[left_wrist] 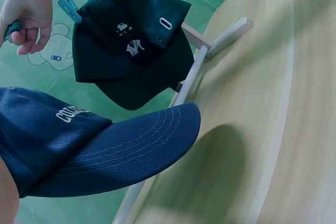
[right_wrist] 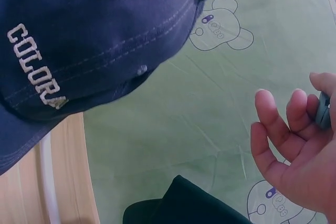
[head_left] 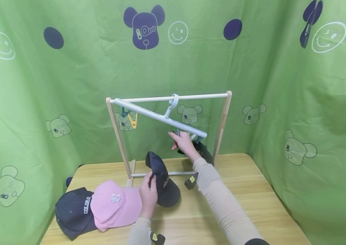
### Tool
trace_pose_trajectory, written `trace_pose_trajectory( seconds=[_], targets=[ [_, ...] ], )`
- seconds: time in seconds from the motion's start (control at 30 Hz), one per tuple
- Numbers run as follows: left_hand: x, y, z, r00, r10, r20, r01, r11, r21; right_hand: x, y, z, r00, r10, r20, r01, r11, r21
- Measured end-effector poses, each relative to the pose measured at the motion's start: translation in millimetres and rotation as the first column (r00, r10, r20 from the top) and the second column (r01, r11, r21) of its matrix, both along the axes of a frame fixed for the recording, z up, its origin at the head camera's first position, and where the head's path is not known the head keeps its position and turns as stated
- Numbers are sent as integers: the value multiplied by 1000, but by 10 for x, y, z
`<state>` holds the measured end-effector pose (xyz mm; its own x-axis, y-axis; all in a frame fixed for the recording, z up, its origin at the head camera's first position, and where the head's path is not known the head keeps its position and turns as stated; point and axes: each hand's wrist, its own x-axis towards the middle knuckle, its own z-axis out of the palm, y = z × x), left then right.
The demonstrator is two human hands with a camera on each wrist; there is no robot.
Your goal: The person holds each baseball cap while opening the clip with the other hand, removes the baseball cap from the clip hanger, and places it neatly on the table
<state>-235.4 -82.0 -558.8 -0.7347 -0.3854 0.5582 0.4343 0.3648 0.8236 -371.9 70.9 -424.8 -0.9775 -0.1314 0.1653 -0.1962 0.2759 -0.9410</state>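
Observation:
My left hand (head_left: 148, 196) grips the rear edge of a navy baseball cap (head_left: 167, 192) with white lettering, its brim pointing down and right. My right hand (head_left: 186, 144) pinches a small teal clothespin (right_wrist: 323, 110) just under a white hanger (head_left: 154, 116). The hanger hangs by its hook from a rack's top bar, tilted down to the right. From its lower end a teal clothespin (left_wrist: 68, 8) holds a dark green cap (left_wrist: 100, 40) with a white logo. The right forearm partly hides that cap in the head view.
A yellow clothespin (head_left: 133, 121) and a blue one (head_left: 125, 112) hang at the hanger's raised end. A pink cap (head_left: 113, 207) overlaps another navy cap (head_left: 73, 211) on the wooden table (head_left: 249, 197). The rack's wooden post (head_left: 223, 126) stands right of the hanger; green curtains surround the table.

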Motion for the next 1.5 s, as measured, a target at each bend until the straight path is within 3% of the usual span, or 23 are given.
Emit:
trace_pose_trajectory(
  seconds=[0.3,0.8,1.5],
  targets=[
    [34,-42,-44,999,37,-9,-37,999,29,-39,16,-33,1000,-18,-7,18,999,38],
    [117,-99,-99,997,50,56,-55,995,85,-70,2,-63,1000,-20,3,20,999,28],
    [162,-139,-244,992,115,54,-119,991,68,-58,-9,-66,1000,-9,10,9,1000,27]
  ],
)
